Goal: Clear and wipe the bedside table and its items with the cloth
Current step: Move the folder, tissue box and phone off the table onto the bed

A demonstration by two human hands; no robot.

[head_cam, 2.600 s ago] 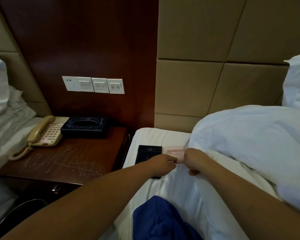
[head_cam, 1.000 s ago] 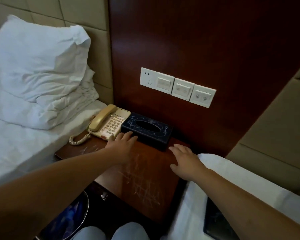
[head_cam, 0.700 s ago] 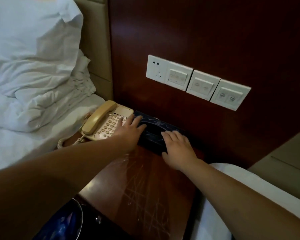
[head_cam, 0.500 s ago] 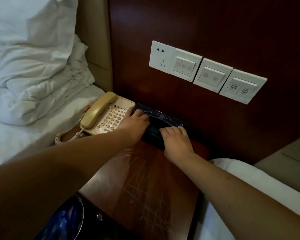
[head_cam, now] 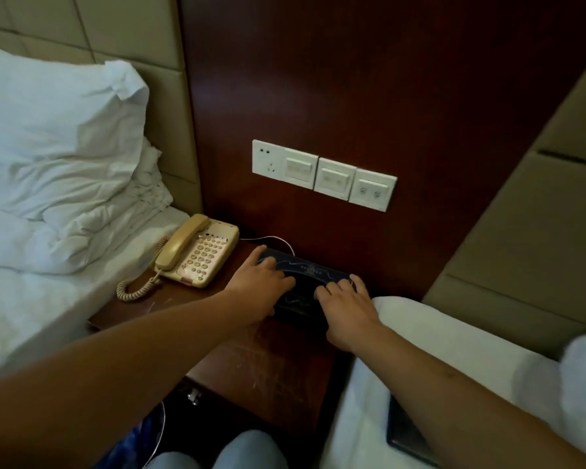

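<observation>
Both hands are on the dark tissue box, which sits at the far right of the bedside worktop, close to the wood wall panel. The left hand covers its left end, fingers curled over the top and thumb down the near face; the right hand takes the right end the same way. So each grip is wrapped round an end of the box — a two-handed hold that suits a wide, light thing, and likely the start of lifting it off so the surface can be wiped. Whether the box has left the wood yet I cannot tell.

The cream telephone stands just left of the box, untouched, its coiled cord trailing to the near left. A dark flat item lies on the bed at the near right. No cloth is in sight.

Against the picture half a second back, the hands sit further apart and the box appears drawn slightly toward the near edge; a thin pale cable now shows behind it. A second ago the hands were flat on the wood, short of the box.
</observation>
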